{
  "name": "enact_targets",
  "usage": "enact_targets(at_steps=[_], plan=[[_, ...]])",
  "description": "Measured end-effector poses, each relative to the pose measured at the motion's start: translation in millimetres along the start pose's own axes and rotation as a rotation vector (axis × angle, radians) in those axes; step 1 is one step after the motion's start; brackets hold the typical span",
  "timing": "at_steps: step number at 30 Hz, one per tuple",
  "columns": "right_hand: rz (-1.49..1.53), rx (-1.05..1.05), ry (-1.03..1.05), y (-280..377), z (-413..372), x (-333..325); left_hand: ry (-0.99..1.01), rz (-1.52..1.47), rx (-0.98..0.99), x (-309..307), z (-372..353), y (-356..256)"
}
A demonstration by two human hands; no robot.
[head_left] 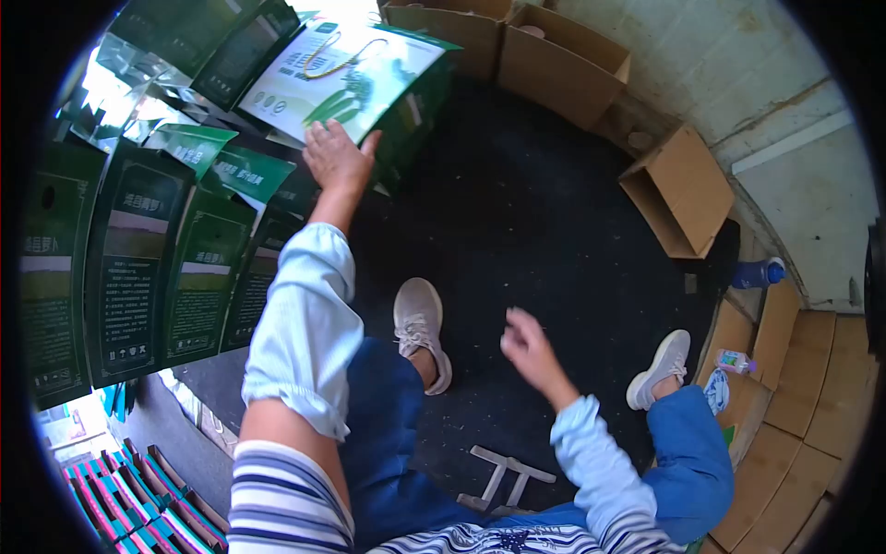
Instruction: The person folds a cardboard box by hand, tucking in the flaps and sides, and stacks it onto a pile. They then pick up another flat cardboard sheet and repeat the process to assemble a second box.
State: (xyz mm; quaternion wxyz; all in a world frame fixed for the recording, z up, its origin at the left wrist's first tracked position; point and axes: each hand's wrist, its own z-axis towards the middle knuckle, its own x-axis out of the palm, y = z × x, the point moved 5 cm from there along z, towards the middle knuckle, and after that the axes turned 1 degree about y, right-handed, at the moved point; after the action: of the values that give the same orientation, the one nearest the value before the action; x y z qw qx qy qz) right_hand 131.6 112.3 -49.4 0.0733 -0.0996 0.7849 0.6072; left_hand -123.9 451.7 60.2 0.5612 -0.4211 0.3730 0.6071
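Observation:
My left hand (339, 159) lies on the lower edge of a green and white gift box (406, 69), fingers spread flat on its white face. A yellow cord handle (337, 60) shows on that face, above a printed green vegetable. My right hand (533, 351) hovers over the black floor mat (498, 222), away from any object. Its fingers are loosely bent, slightly blurred, with nothing visible in them. Left of my left arm, several dark green printed boxes (138, 263) stand in a row, some with raised flaps (249, 173).
Open brown cartons (563, 69) line the back, and another carton (678, 194) lies tipped on its side at right. A blue bottle (759, 272) and a small bottle (734, 361) are beside flat cardboard (794, 388). A grey metal frame (503, 471) sits near my legs. Pink and black trays (138, 499) are at lower left.

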Motion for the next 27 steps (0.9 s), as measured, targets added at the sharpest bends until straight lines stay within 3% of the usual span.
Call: enact_targets(at_steps=[3, 5, 7, 8, 10, 12, 13, 14, 15, 16, 17, 20, 23, 27], plan=[[0.019, 0.238, -0.098, -31, -86, 9, 0.165, 0.056, -0.018, 10, 22, 4], [0.037, 0.257, -0.084, -22, -112, 19, 0.371, 0.051, -0.013, 7, 35, 6], [0.090, 0.244, -0.038, 8, -125, 23, 0.551, 0.093, -0.066, -40, 18, -4], [0.083, 0.213, -0.035, 24, -132, 21, 0.507, 0.125, -0.007, -42, 11, -4], [0.075, 0.172, -0.032, 51, -153, 17, 0.150, 0.130, 0.337, -54, -27, -26], [0.111, 0.169, 0.008, 64, -176, 16, 0.261, -0.134, 0.621, -91, -92, -58], [0.133, 0.188, 0.005, 69, -195, 14, 0.473, -0.381, 0.669, -103, -125, -64], [0.062, 0.171, 0.040, 77, -211, 10, 0.778, -0.579, 0.731, -103, -153, -64], [0.018, 0.157, 0.054, 78, -228, 8, 1.165, -0.706, 0.673, -129, -183, -67], [-0.026, 0.140, 0.080, 78, -243, 8, 1.351, -0.786, 0.673, -157, -204, -65], [-0.069, 0.118, 0.114, 78, -258, 10, 1.494, -0.892, 0.539, -178, -221, -56], [-0.089, 0.101, 0.079, 75, -293, 2, 1.399, -0.959, 0.559, -236, -235, -42], [-0.089, 0.029, -0.038, 89, -311, -15, 1.248, -1.054, 0.784, -303, -256, -54], [-0.071, -0.146, -0.272, 125, -332, -42, 0.812, -0.550, 0.948, -365, -298, -92]])
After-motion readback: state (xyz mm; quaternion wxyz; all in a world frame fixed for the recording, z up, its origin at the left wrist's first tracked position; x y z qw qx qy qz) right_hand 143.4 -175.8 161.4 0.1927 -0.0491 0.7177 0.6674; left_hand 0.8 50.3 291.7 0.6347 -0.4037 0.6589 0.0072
